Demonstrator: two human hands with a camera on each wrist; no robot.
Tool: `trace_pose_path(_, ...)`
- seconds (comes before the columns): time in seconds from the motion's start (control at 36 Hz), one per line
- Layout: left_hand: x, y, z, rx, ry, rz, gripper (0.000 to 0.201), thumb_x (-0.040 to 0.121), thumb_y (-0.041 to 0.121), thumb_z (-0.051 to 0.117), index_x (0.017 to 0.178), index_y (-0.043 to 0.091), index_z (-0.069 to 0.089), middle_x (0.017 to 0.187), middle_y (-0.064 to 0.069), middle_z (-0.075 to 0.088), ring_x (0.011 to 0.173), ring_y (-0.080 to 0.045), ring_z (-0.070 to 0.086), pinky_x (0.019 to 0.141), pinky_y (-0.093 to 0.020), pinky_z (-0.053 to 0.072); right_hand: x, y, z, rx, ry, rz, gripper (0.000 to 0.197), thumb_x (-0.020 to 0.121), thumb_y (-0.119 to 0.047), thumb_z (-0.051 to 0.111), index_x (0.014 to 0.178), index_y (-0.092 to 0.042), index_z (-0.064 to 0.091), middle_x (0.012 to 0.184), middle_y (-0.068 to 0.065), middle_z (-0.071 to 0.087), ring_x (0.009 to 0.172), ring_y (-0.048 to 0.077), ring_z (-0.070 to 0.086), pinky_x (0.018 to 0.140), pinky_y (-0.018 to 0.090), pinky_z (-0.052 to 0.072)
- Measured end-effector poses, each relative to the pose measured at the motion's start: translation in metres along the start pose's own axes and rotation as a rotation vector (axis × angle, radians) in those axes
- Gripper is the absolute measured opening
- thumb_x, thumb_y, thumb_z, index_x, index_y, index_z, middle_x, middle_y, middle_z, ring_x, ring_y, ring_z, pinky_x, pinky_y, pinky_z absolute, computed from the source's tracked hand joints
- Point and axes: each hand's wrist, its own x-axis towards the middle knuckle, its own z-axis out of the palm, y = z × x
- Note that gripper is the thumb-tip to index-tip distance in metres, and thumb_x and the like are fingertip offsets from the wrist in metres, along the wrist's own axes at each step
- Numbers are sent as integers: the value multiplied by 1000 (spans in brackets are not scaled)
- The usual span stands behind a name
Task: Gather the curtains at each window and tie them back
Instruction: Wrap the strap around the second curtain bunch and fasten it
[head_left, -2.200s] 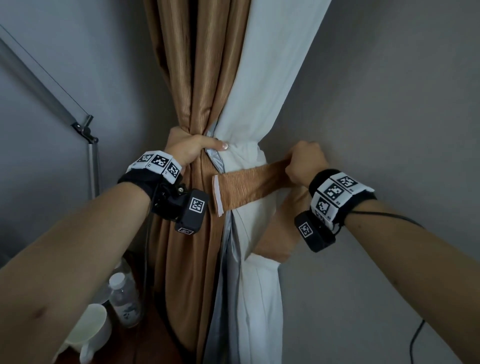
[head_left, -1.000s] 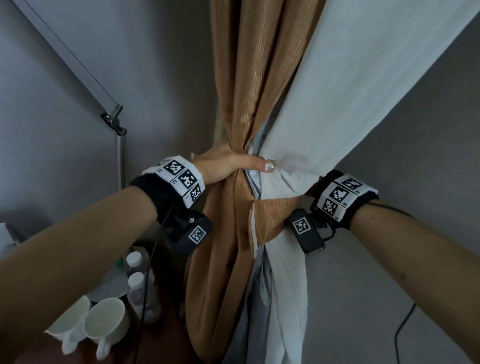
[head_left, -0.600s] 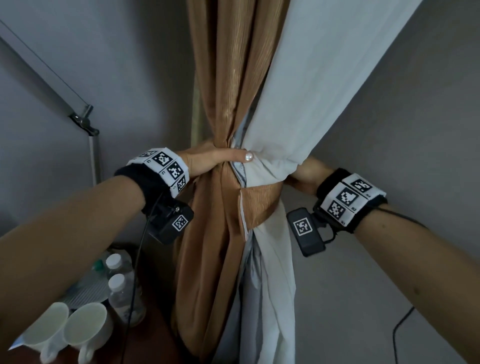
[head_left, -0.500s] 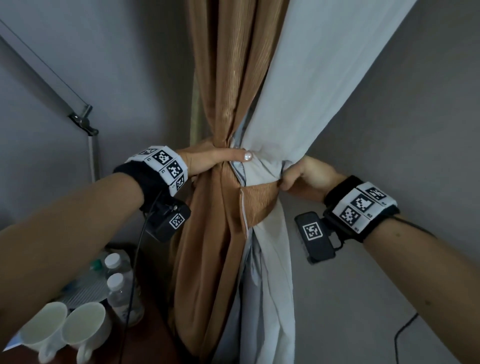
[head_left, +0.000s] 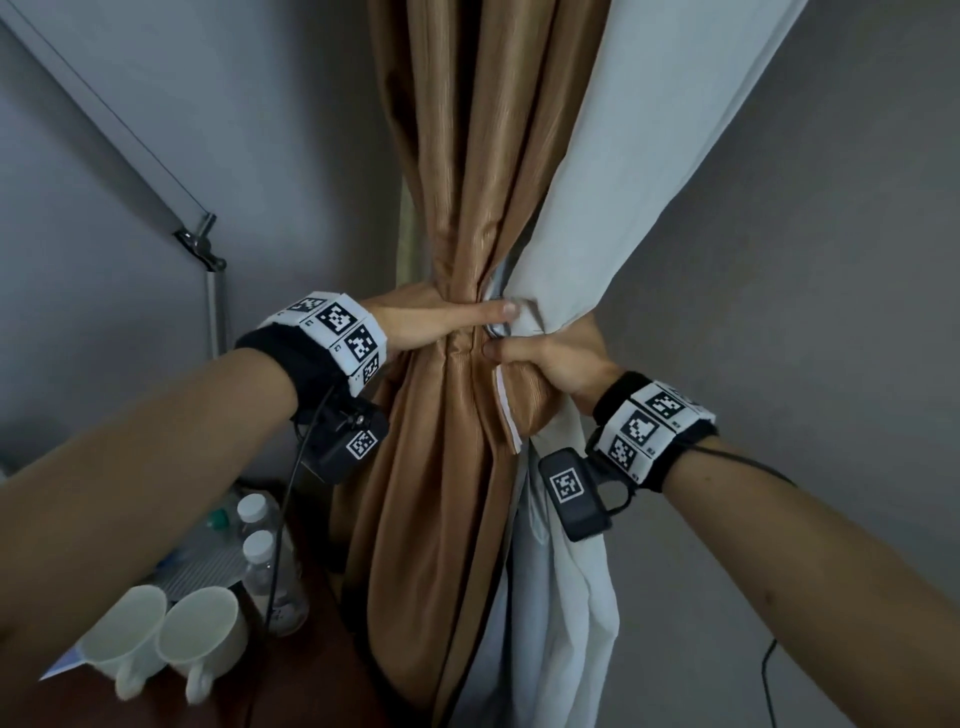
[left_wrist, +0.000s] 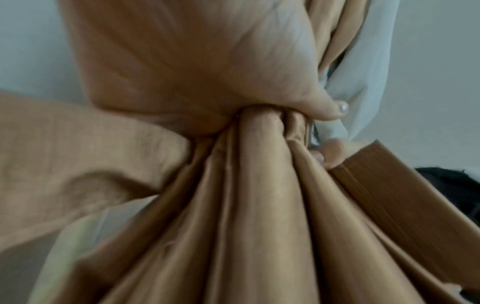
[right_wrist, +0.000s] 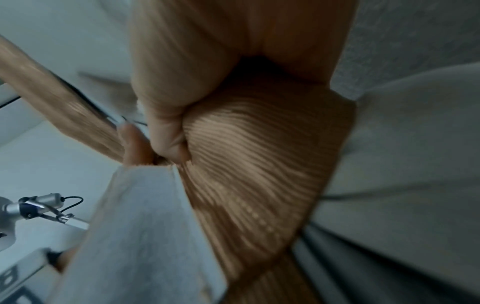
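A tan curtain (head_left: 467, 208) and a white lining curtain (head_left: 639, 156) hang bunched together in front of me. My left hand (head_left: 441, 322) grips the bunch from the left, its thumb laid across the front; the left wrist view shows the same grip on the tan folds (left_wrist: 259, 205). A ribbed tan tieback band (head_left: 524, 395) wraps round the bunch from the right. My right hand (head_left: 550, 353) grips the band just below the left thumb. The right wrist view shows the thumb pressing the tieback band (right_wrist: 246, 164) against the curtain. The fingers behind the bunch are hidden.
A metal lamp arm (head_left: 202, 249) runs up the wall at the left. Below it, on a dark wooden table (head_left: 291, 686), stand two white mugs (head_left: 166, 654) and two water bottles (head_left: 265, 571). Grey walls flank the curtains. A black cable (head_left: 769, 675) hangs at the lower right.
My right hand has come from behind the bunch round to its front, drawing the tieback band across to meet the left thumb. The left hand has kept its grip.
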Motion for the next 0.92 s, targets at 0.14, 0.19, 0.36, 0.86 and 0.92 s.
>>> trace_pose_path(0.14,-10,-18,-7,90,-70,-99,109,53,95,57,140,28,54,136,4,61,126,-17,57,113,-42,39,4,3,-2,-34,45,23,55,46,-5,89,98,-11,70,96,-1,74,91,13,70,74,27,58)
trace_pose_path(0.19,-10,-19,-10,169,-23,-150,104,60,94,50,133,20,60,129,-4,66,118,-24,62,107,-43,45,6,3,-3,-36,58,31,52,48,-4,89,96,-13,70,93,-3,73,88,10,70,69,23,56)
trace_pose_path(0.36,-7,-15,-10,561,80,-52,122,55,96,14,93,-6,69,88,-23,72,81,-30,71,74,-31,55,9,3,-3,-40,108,27,53,47,-5,89,96,-12,69,91,-5,73,84,7,69,69,25,57)
trace_pose_path(0.86,-16,-20,-23,739,221,65,51,93,41,63,55,16,40,59,0,46,64,-21,50,61,-31,38,29,5,7,-182,262,98,44,47,-28,84,87,-16,72,86,-5,74,79,12,70,74,31,61)
trace_pose_path(0.92,-22,-17,-21,728,255,101,53,91,39,66,54,16,36,57,1,43,59,-20,47,60,-31,37,30,4,10,-196,272,101,42,48,-30,83,87,-16,72,86,-5,74,80,12,70,74,30,60)
